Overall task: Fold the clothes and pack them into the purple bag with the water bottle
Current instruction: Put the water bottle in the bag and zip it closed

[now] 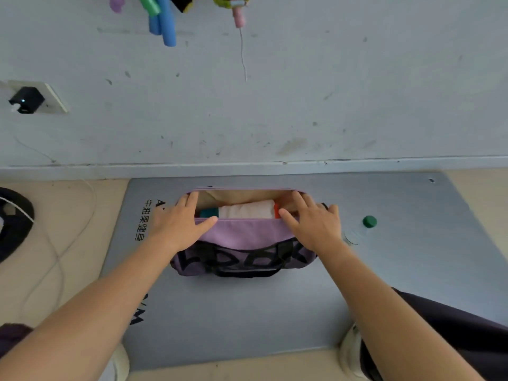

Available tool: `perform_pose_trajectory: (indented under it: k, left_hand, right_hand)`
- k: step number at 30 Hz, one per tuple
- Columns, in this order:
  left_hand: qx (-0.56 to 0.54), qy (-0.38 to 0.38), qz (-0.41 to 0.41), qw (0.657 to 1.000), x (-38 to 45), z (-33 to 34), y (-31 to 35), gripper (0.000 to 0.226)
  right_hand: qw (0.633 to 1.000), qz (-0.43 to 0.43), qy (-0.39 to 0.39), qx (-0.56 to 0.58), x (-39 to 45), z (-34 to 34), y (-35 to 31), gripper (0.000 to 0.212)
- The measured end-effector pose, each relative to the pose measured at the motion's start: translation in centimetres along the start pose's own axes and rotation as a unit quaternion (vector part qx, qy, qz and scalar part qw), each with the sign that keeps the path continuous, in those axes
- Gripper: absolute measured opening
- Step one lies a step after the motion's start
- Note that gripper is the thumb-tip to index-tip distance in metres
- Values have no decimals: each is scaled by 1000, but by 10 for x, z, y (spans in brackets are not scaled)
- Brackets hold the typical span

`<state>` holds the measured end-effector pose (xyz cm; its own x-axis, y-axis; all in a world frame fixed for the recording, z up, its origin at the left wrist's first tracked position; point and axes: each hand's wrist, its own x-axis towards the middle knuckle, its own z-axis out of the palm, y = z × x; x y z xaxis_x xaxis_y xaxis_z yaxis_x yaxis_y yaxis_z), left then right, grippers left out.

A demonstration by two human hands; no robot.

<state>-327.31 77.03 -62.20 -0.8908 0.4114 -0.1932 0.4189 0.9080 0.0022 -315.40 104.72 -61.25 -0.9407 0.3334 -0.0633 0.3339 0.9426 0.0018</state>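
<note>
The purple bag [242,235] with black lettering and black handles lies on a grey mat [384,270], its top zip wide apart. Inside lies a folded bundle of clothes [247,209], white in the middle with a teal end on the left and an orange edge on the right. My left hand [181,221] rests on the bag's left end, fingers straight, fingertips at the opening's rim. My right hand [313,220] rests on the right end in the same way, thumb on the near rim. A clear water bottle with a green cap [369,221] lies on the mat right of the bag.
A grey wall [275,105] rises just behind the mat. White cables [55,243] and a dark round object [13,221] lie on the beige floor at left. A wall socket with a black plug [27,100] sits far left. Coloured items [162,17] hang at the top.
</note>
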Motion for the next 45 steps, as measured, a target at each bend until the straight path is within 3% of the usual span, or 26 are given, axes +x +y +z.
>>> perform_pose_trajectory:
  k: [2, 4, 6, 8, 9, 11, 12, 13, 16, 19, 24, 28, 31, 35, 38, 40, 42, 44, 45]
  left_hand:
    - [-28, -64, 3, 998, -3, 15, 24, 88]
    - [16, -124, 11, 992, -3, 23, 49, 83]
    - [82, -78, 50, 992, 0, 21, 77, 72]
    - [55, 8, 99, 994, 4, 14, 112, 63]
    - [3, 35, 123, 992, 6, 13, 132, 58]
    - [-163, 13, 158, 974, 10, 14, 173, 47]
    - [-227, -21, 170, 959, 12, 16, 194, 46]
    - [-265, -44, 183, 946, 14, 20, 213, 46]
    - [-285, -37, 192, 938, 24, 40, 253, 41]
    - [-304, -33, 161, 939, 35, 61, 271, 39]
    - [-339, -36, 142, 929, 39, 78, 266, 37]
    - [-391, -16, 123, 912, 37, 69, 259, 25]
    - [-438, -17, 137, 888, 33, 43, 262, 18]
    - [-471, -91, 188, 857, 14, -6, 256, 63]
    - [-571, -129, 172, 792, -20, -38, 240, 54]
    - [-645, -144, 145, 737, -44, -42, 218, 48]
    - [-724, -227, 134, 637, -65, -36, 188, 52]
    - [-777, -337, 138, 513, -83, -24, 159, 59]
    - [-781, -373, 139, 482, -90, -16, 146, 60]
  right_hand:
    - [997, 28, -58, 45, -16, 14, 10, 62]
    - [983, 59, -114, 134, -29, 28, 25, 59]
    - [952, 114, -69, 276, -38, 39, 48, 44]
    - [892, 236, 69, 379, -44, 53, 75, 31]
    - [845, 317, 128, 412, -47, 60, 88, 33]
    - [743, 442, 183, 468, -48, 74, 114, 51]
    - [709, 469, 184, 494, -44, 83, 127, 63]
    - [698, 471, 172, 512, -39, 93, 138, 76]
    - [728, 410, 110, 538, -18, 122, 161, 95]
    - [749, 363, 73, 549, -2, 148, 169, 78]
    - [781, 344, 97, 513, 6, 157, 172, 61]
    - [748, 350, 142, 546, 0, 124, 168, 44]
    - [734, 299, 186, 580, -3, 70, 154, 42]
    - [700, 199, 222, 649, -8, -19, 119, 33]
    - [661, 147, 155, 720, -20, -65, 80, 33]
    - [634, 109, 68, 762, -33, -74, 55, 56]
    - [590, 69, -45, 803, -48, -62, 35, 76]
    - [554, -14, -163, 817, -66, -36, 16, 75]
    - [539, -44, -205, 816, -75, -22, 7, 73]
